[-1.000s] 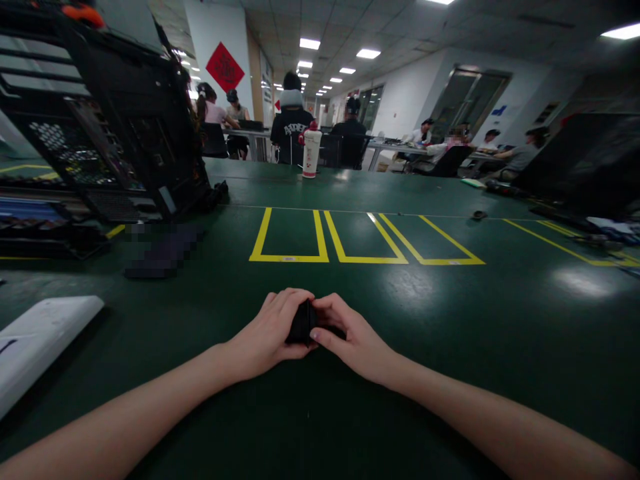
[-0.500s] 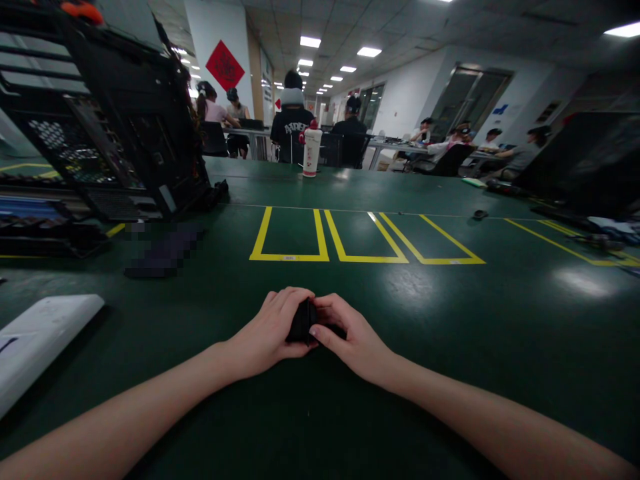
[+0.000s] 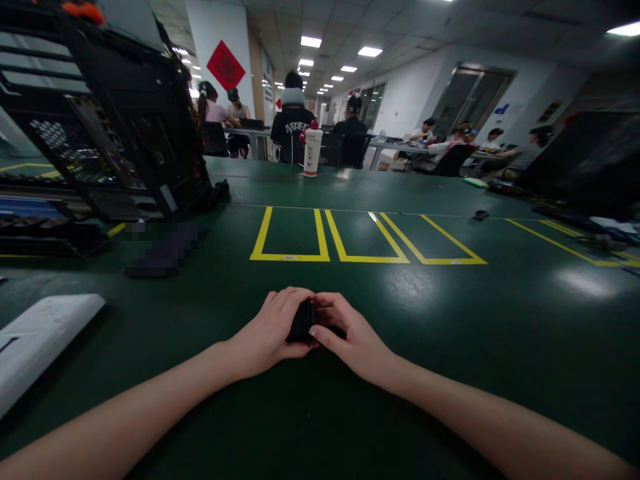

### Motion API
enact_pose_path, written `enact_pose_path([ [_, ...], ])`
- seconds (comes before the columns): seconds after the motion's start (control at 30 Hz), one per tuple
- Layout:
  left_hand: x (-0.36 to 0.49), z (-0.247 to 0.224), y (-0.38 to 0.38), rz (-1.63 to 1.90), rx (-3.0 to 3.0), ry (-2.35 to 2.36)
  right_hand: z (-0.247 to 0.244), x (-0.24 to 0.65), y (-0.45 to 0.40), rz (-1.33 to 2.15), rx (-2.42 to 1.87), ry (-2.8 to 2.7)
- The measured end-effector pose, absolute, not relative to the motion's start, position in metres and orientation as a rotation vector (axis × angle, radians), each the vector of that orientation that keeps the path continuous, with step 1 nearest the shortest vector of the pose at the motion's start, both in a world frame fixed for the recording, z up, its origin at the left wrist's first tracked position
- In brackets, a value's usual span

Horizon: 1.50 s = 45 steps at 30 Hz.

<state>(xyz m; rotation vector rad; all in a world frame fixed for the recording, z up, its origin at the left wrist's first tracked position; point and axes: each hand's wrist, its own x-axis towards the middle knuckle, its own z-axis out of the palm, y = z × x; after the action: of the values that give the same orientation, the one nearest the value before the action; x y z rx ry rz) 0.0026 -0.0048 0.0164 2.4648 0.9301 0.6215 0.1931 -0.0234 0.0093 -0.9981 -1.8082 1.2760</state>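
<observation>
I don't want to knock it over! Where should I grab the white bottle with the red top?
Probably the middle of the white bottle, coming from the near side. It stands upright, tall, narrow and seemingly round, so it suits a wraparound grip; the uneven red top seems a poorer hold.

The bare left forearm and bare right forearm slant inward; the cupped left hand faces the curled right hand closely.

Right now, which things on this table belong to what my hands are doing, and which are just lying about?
In use:
black object, held between your left hand and right hand

Apparently lying about:
black computer case, at left
white item, near left
white tumbler, far side
</observation>
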Motion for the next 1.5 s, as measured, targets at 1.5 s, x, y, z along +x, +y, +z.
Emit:
enact_pose_path([
  [1.5,0.0015,0.0186,-0.0061,0.612,2.447,0.926,0.0111,0.1944,-0.0223,1.333,-0.976,-1.783],
])
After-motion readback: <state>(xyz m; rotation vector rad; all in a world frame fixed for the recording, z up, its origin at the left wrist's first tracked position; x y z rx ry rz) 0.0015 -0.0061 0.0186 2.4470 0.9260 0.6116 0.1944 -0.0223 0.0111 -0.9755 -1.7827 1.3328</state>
